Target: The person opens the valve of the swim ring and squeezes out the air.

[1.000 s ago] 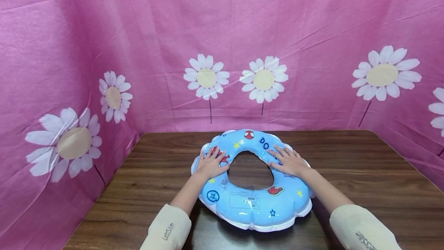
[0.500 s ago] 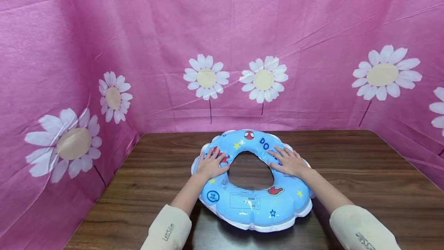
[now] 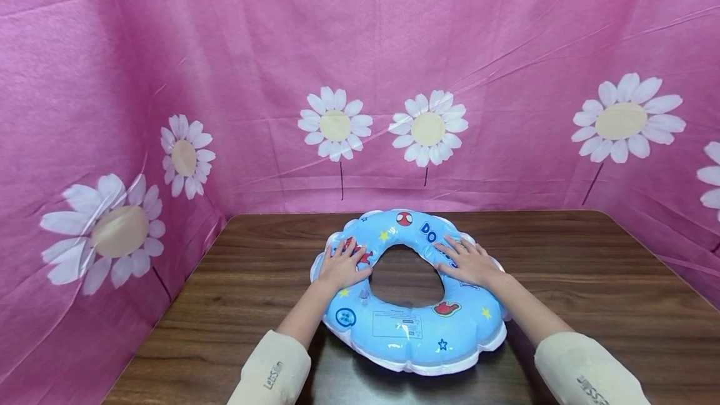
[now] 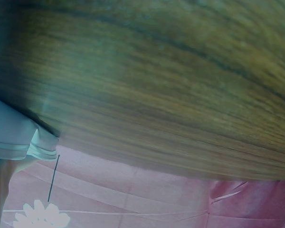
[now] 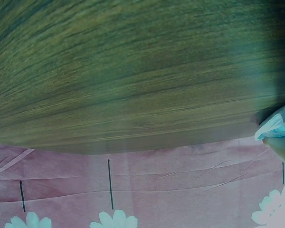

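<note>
A light-blue inflatable swim ring (image 3: 396, 345) with a white scalloped edge lies flat on the wooden table. Red figures, yellow stars and blue letters decorate it. On its left side rests my left hand (image 3: 340, 267), palm down with fingers spread and the thumb toward the hole. My right hand (image 3: 471, 264) lies the same way across the right side, covering part of the lettering. A small clear valve (image 3: 364, 294) shows just below my left hand. In the left wrist view, only a bit of the ring's edge (image 4: 19, 135) appears; the right wrist view catches another sliver (image 5: 280, 126).
The dark wood-grain table (image 3: 236, 305) extends on both sides of the ring. Behind and along the sides hangs a pink cloth (image 3: 382, 30) printed with white daisies, meeting the table's back edge. Light sleeves (image 3: 278, 364) cover my forearms.
</note>
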Demonstrator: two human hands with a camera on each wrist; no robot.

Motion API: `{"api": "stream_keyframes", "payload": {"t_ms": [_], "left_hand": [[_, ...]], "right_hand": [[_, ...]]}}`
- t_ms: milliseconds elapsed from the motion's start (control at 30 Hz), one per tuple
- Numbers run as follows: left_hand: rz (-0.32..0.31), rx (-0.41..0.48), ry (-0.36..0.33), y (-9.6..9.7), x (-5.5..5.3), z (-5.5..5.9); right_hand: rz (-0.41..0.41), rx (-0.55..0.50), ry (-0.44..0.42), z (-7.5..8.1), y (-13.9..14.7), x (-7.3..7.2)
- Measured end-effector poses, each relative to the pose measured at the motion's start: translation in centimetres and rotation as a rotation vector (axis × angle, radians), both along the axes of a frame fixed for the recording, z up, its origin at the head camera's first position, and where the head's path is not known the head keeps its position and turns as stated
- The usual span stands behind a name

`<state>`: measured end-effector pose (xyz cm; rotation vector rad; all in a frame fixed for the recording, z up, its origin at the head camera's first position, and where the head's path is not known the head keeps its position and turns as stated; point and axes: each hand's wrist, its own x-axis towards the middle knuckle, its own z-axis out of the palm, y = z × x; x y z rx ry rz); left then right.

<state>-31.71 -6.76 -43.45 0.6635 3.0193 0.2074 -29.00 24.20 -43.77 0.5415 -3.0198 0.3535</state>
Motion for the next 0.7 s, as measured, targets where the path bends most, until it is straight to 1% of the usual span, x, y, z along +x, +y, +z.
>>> {"api": "stream_keyframes", "payload": {"t_ms": [167,467,700], "left_hand": [[-0.002,0.013,-0.009,0.0,0.13,0.17],[-0.006,0.001,-0.012,0.03,0.28,0.41],[-0.006,0.003,-0.012,0.05,0.28,0.3]], "right_hand": [[0.002,-0.004,-0.002,-0.1,0.01,0.02],[0.013,-0.006,0.001,-0.32,0.14,-0.16],[0.036,-0.015,0.011,-0.59,0.38,-0.28]]}}
